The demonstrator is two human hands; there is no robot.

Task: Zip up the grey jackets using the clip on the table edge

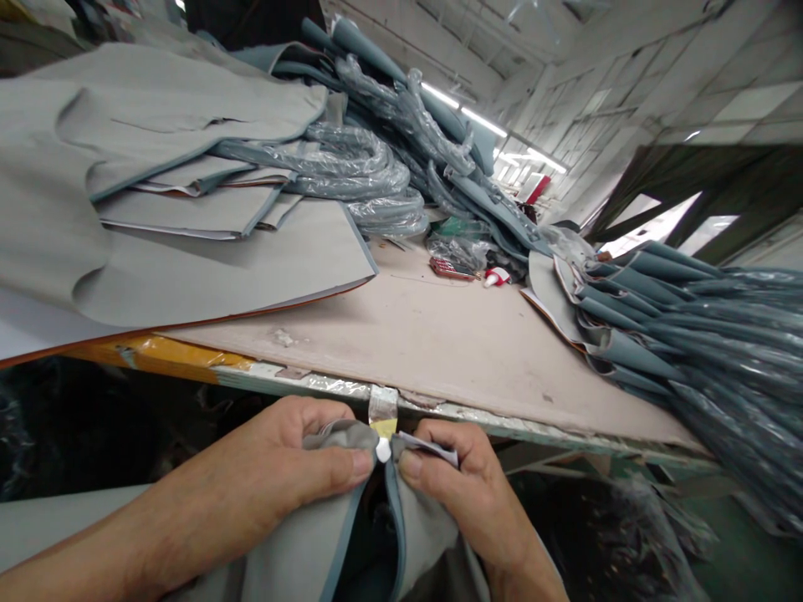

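Between my two hands is a grey fabric piece (294, 535) with blue-edged borders, stretched just in front of the table edge. My left hand (276, 468) pinches its left side, thumb on top. On the other side, my right hand (464, 477) grips the fabric between thumb and fingers, where a white-backed flap sticks up. A small white tip (383, 450) shows in the gap between the two sides, below a metal bracket (382, 405) with a yellow patch on the table edge. Under the tip, the fabric parts into a dark opening.
Large grey panels (207, 267) lie piled on the table (427, 334) at left. Plastic-wrapped blue-grey rolls (370, 176) are heaped behind. More folded bundles (665, 309) hang over the right side. A red keypad device (452, 268) and a red-and-white bottle (496, 278) lie near the back.
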